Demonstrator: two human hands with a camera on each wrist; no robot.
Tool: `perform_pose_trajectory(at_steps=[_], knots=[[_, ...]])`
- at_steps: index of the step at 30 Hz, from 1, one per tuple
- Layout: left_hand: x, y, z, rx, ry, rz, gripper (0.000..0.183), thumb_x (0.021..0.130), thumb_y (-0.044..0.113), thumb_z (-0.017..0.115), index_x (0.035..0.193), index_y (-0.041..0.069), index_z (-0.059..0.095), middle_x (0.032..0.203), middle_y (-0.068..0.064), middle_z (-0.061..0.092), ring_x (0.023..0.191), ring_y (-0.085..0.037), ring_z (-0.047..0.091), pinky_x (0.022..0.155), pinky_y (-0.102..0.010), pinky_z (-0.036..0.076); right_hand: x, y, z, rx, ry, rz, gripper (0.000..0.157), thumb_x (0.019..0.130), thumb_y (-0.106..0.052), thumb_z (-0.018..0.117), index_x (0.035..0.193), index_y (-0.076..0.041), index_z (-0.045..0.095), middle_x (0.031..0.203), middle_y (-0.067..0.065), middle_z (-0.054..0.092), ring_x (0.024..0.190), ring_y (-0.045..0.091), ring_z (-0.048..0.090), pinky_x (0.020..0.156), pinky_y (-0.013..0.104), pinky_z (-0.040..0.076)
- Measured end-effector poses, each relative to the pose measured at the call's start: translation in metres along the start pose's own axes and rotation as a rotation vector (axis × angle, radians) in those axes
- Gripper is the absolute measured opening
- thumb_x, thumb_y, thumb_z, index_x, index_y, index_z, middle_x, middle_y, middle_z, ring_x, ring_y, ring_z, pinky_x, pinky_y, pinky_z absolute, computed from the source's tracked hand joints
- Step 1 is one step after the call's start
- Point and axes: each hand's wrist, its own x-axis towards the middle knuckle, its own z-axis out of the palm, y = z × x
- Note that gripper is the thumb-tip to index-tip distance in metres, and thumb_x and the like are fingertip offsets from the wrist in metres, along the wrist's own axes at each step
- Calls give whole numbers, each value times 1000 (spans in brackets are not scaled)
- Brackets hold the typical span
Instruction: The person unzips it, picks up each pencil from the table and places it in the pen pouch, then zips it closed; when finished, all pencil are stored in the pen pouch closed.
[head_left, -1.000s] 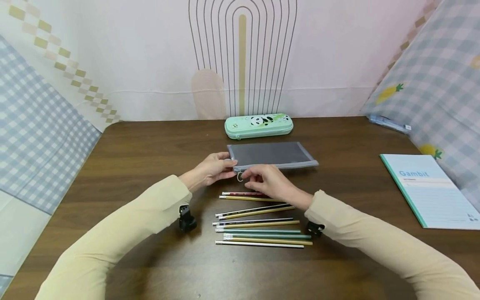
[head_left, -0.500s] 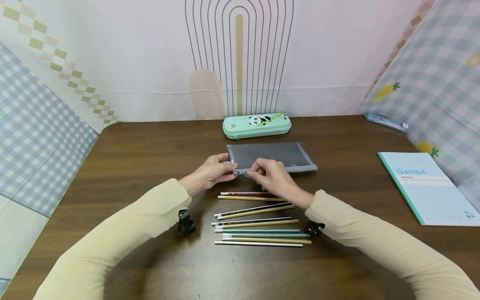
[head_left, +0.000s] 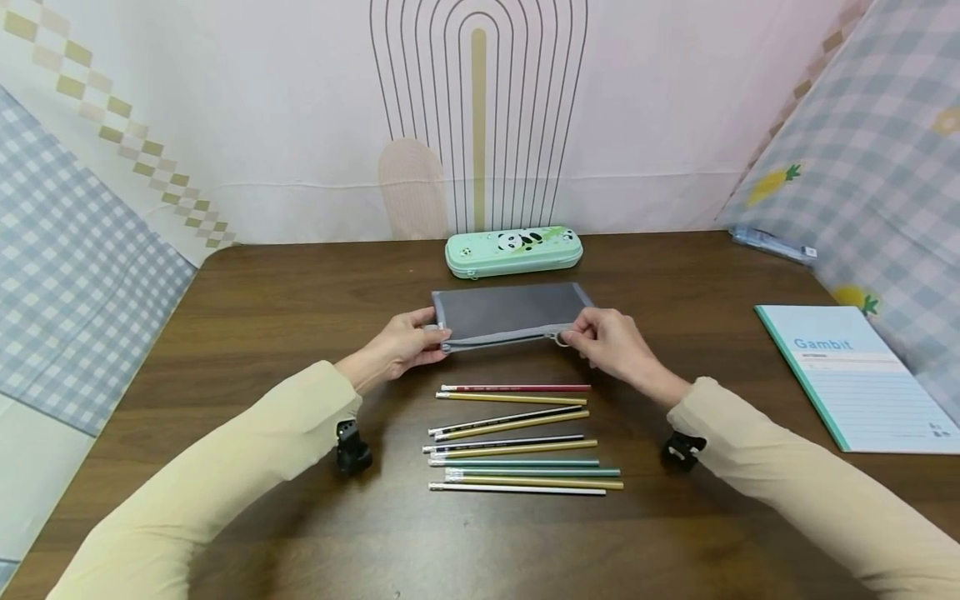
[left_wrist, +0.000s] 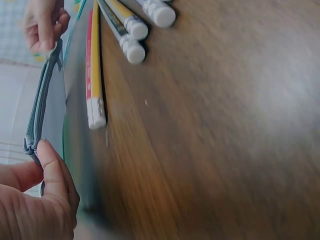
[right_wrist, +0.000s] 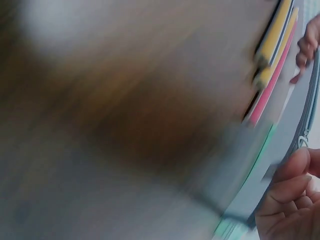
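A grey see-through zip pouch (head_left: 510,310) is held between both hands, its zipper edge facing me. At its near left corner, my left hand (head_left: 397,343) pinches the zipper's end between thumb and fingers. My right hand (head_left: 615,343) grips the ring-shaped zipper pull (head_left: 558,338) close to the right end. Behind the pull the zipper (left_wrist: 42,100) is parted, and a narrow gap shows along the edge in the head view. Several pencils (head_left: 517,450) lie side by side in front of the pouch, eraser ends to the left; the red pencil (head_left: 517,387) is nearest to it.
A mint panda pencil case (head_left: 514,252) stands behind the pouch. To the right lies a notebook (head_left: 862,379), with a clear blue packet (head_left: 772,246) at the back right edge. A patterned cloth (head_left: 300,125) hangs behind the brown table (head_left: 315,283).
My right hand has taken hold of the zipper pull and drawn it rightward, parting the zipper. The pouch and my left hand have shifted slightly left.
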Motion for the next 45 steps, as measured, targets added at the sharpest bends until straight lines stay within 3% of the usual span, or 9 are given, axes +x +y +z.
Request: perform_pose_trajectory(at_steps=[11, 17, 28, 34, 38, 41, 45], knots=[[-3, -1, -19, 20, 16, 0, 69, 94, 2, 53, 151, 12, 15, 120, -14, 46, 70, -5, 57, 60, -13, 52, -9, 31, -28, -66, 11, 77, 20, 90, -20, 64, 79, -4, 60, 57, 3, 57, 47, 9, 55, 46, 25, 46], [-4, -1, -24, 5, 15, 8, 69, 94, 1, 53, 151, 12, 16, 110, -12, 49, 67, -5, 58, 59, -13, 52, -12, 38, -34, -93, 16, 76, 21, 91, -21, 64, 78, -4, 60, 55, 1, 55, 47, 9, 54, 45, 25, 45], [-5, -1, -19, -34, 36, 22, 69, 93, -1, 53, 151, 14, 19, 96, -6, 51, 64, -5, 58, 57, -13, 52, -8, 42, -36, -84, -49, 64, 19, 89, -17, 65, 77, -3, 61, 61, 2, 58, 51, 9, 56, 48, 24, 50], [-5, 0, -16, -40, 34, 8, 69, 93, 0, 53, 151, 15, 18, 96, -6, 51, 65, -6, 57, 57, -14, 52, -1, 39, -39, -90, -89, 25, 11, 84, -10, 69, 87, 0, 66, 74, 6, 63, 64, 10, 52, 57, 22, 44], [-4, -1, -16, -42, 32, 10, 69, 93, 0, 53, 151, 15, 18, 96, -6, 51, 65, -6, 57, 57, -14, 52, 6, 34, -40, 15, -143, 39, 16, 87, -3, 63, 99, 7, 63, 86, 14, 63, 74, 13, 54, 63, 21, 48], [-4, -1, -15, -45, 30, 10, 69, 94, 0, 53, 151, 15, 18, 97, -7, 51, 65, -6, 57, 57, -13, 51, 12, 30, -38, 154, -187, 101, 24, 92, -1, 55, 112, 13, 57, 99, 24, 61, 83, 18, 59, 73, 26, 56], [-4, -1, -14, -41, 19, 6, 69, 94, 0, 53, 151, 15, 18, 97, -7, 52, 65, -6, 57, 57, -14, 51, 20, 25, -34, 287, -223, 202, 36, 96, -4, 50, 126, 15, 46, 115, 31, 55, 92, 21, 61, 82, 34, 56]])
